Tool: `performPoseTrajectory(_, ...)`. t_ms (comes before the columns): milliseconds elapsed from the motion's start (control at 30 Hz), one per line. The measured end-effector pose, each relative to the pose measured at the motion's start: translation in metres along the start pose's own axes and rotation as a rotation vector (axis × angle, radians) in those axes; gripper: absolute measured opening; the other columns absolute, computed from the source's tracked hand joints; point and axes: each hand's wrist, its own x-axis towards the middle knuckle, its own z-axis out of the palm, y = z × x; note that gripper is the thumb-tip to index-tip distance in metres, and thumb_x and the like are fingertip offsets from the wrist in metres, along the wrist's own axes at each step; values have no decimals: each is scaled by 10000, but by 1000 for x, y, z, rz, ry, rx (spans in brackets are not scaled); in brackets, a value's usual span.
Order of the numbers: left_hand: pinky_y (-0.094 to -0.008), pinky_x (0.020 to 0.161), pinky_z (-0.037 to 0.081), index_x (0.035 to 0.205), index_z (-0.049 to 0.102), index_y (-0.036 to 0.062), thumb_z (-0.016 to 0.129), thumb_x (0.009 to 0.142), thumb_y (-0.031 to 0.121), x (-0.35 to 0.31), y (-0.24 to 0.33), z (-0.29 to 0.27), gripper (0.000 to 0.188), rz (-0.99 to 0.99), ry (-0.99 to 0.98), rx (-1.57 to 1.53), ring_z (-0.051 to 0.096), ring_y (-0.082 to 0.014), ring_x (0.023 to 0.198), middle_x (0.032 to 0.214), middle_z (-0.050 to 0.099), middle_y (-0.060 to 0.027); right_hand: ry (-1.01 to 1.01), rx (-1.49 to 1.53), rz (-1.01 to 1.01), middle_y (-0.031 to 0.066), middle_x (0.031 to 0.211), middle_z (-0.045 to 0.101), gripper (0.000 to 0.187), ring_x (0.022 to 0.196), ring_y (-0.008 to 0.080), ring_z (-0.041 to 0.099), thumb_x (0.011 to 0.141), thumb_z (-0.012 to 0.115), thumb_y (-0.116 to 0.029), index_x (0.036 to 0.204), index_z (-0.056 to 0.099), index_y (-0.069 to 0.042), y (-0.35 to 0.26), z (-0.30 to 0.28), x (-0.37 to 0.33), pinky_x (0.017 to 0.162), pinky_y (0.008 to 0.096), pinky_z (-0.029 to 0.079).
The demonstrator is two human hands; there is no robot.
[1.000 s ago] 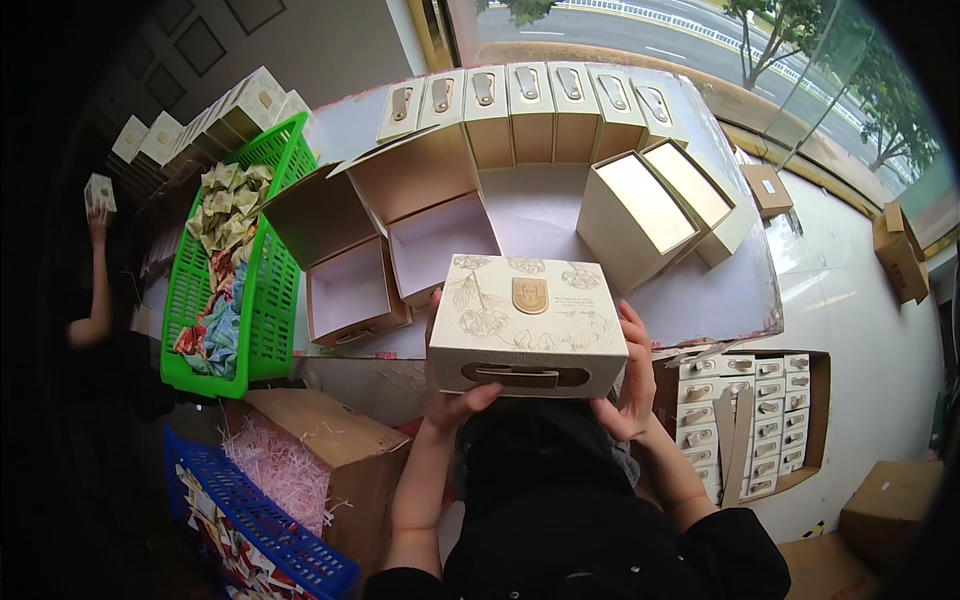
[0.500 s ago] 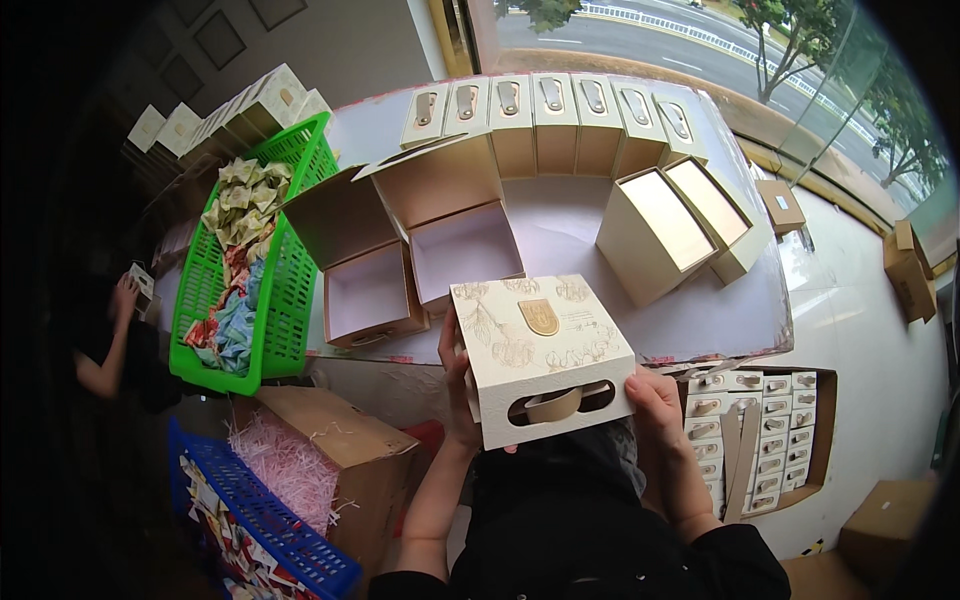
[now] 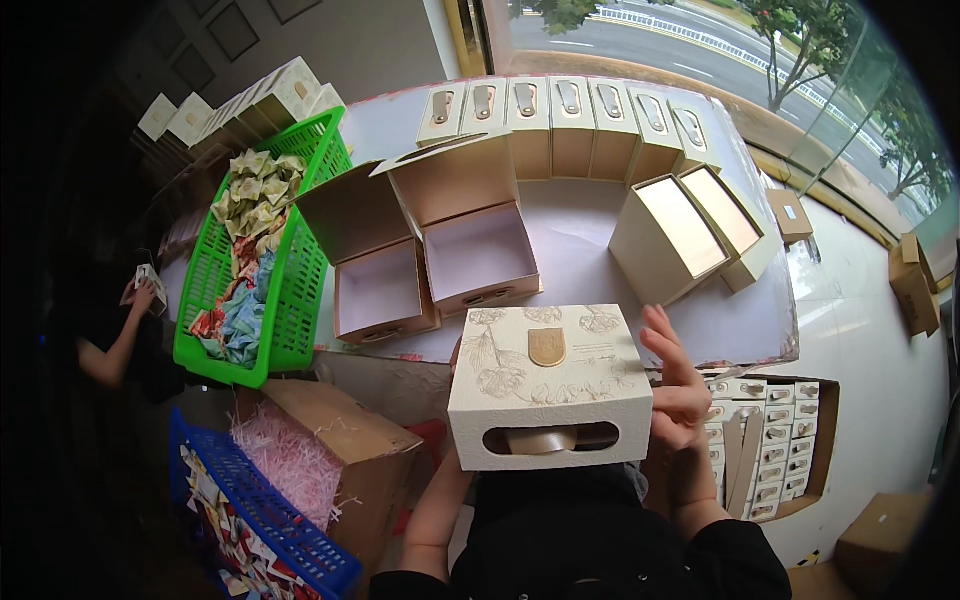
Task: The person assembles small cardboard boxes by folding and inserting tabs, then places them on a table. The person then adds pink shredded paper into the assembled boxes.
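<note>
A cream gift box [image 3: 548, 385] with printed line flowers, a gold shield-shaped badge and an oval cut-out with a ribbon loop is held up in front of me. My left hand [image 3: 456, 355] grips its left side; most of that hand is hidden behind the box. At the right side, my right hand [image 3: 680, 395] has its fingers spread apart, with its thumb side close against the box. Just beyond, on the table, two gift boxes stand with lids raised: a left open box [image 3: 380, 295] and a right open box [image 3: 480, 255], both showing pale insides.
Several upright boxes [image 3: 570, 130] line the white table's [image 3: 570, 230] far edge; two more boxes [image 3: 670, 240] stand right. Left are a green basket [image 3: 265, 350] of cloth bundles, a carton of pink shredded paper [image 3: 285, 460] and a blue basket [image 3: 270, 530]. A filled carton [image 3: 825, 440] sits right; a co-worker's hand [image 3: 145, 295] shows far left.
The held gift box has turned level, and its cut-out side now faces me more squarely. My right hand has let go of its corner and spread its fingers.
</note>
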Motion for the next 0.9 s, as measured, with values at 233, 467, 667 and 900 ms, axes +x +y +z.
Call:
performPoseTrajectory(233, -499, 1088, 280, 1469, 9, 284, 754, 705, 498, -5, 27, 5, 1089, -391, 86, -276, 227, -291, 1365, 1490, 144, -104, 4, -273, -147, 105, 899, 692, 290, 902, 239, 678, 655, 813, -230, 697, 593, -46, -4, 8, 30, 1073, 567, 251)
performPoseTrajectory(467, -436, 1062, 341, 1456, 131, 112, 576, 820, 545, 12, 54, 24, 889, -569, 82, -384, 349, -260, 1311, 1449, 290, -106, 147, -484, -129, 110, 795, 688, 521, 748, 192, 684, 630, 836, -408, 596, 438, -74, -4, 13, 30, 984, 527, 402)
performPoseTrajectory(667, -421, 1079, 290, 1444, 111, 22, 710, 653, 654, -23, 28, -8, 1177, -606, -65, -72, 272, -267, 1341, 1453, 219, -142, 336, -214, 56, 176, 803, 646, 536, 774, 247, 675, 632, 839, -386, 599, 429, -43, 3, 14, 27, 899, 474, 479)
performPoseTrajectory(900, -520, 1024, 353, 1413, 331, 231, 640, 587, 782, 4, 30, -10, 1040, -207, -133, -237, 240, -404, 1335, 1437, 175, -252, 502, 125, 339, 33, 874, 563, 82, 738, 44, 470, 918, 552, -45, 905, 476, -19, 15, 1, 33, 661, 169, 400)
